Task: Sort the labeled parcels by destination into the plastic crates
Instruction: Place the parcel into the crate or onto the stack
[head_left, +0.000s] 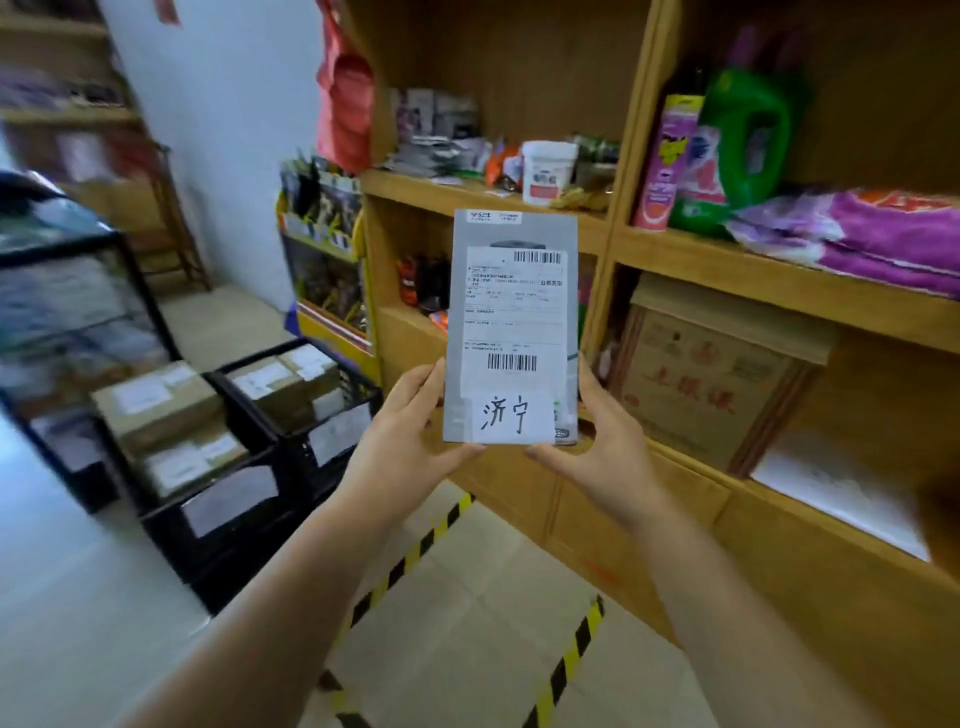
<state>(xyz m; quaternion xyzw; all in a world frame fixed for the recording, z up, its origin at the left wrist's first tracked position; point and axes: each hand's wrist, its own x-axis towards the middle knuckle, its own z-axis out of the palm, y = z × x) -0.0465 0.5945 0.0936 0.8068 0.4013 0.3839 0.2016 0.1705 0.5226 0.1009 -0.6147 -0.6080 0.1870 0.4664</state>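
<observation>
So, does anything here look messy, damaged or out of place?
Nothing looks damaged. The grey parcel, held upright by the left hand and right hand, seems intact. The only untidy spots are the loose packets heaped on the upper shelf and the purple bags slumped at their shelf's front edge.
</observation>
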